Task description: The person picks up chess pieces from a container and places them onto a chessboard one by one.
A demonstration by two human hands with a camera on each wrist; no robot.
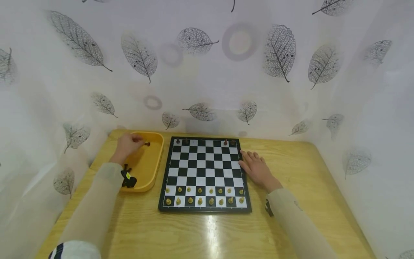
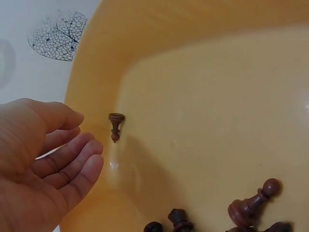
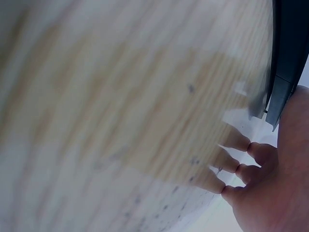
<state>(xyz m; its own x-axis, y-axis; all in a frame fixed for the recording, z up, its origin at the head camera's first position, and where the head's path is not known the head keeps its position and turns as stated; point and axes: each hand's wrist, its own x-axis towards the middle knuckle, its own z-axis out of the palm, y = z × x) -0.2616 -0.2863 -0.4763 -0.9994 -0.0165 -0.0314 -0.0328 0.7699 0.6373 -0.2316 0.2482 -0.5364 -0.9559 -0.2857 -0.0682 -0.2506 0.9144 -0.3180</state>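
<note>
My left hand reaches into the yellow tray with its fingers loosely bent. In the left wrist view nothing shows between the thumb and fingers. A small brown chess bishop lies on its side by the tray wall, just past the fingertips. Farther along the tray floor lie a brown pawn and several other dark pieces. My right hand rests at the right edge of the chessboard, fingers extended; in the right wrist view its fingertips lie beside the black board rim.
Gold chess pieces stand in two rows along the board's near side. Several dark pieces stand at both ends of its far row. The wooden table meets a leaf-patterned curtain at the back and sides.
</note>
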